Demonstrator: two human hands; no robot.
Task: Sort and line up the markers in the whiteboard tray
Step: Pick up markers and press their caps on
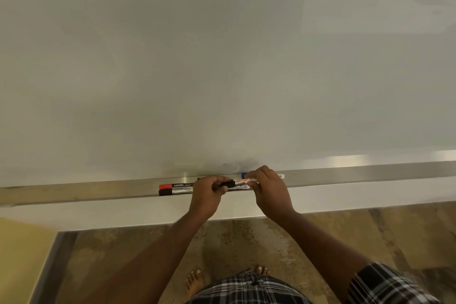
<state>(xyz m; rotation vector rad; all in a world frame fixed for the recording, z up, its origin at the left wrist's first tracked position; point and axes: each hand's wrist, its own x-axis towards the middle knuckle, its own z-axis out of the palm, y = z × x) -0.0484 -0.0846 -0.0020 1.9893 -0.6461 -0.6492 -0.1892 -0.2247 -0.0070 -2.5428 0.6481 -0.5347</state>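
Note:
A metal whiteboard tray (98, 189) runs across the view under the whiteboard (222, 57). On it lie a red-capped marker (172, 185) and, in front of it, a black-capped marker (172, 191), both pointing left. Both hands hold one black-capped white marker (238, 182) just above the tray: my left hand (209, 192) grips its black cap end, my right hand (269, 190) its barrel. A blue-capped marker (244, 175) shows behind my right hand, its white end (280, 176) poking out to the right. A bit of green (199, 178) peeks out behind my left hand.
Below the tray is a white wall strip (123, 212) and a brown patterned floor (234, 249). My bare feet (195, 279) and checked shorts (246, 289) are at the bottom. A yellow surface (19, 254) fills the lower left.

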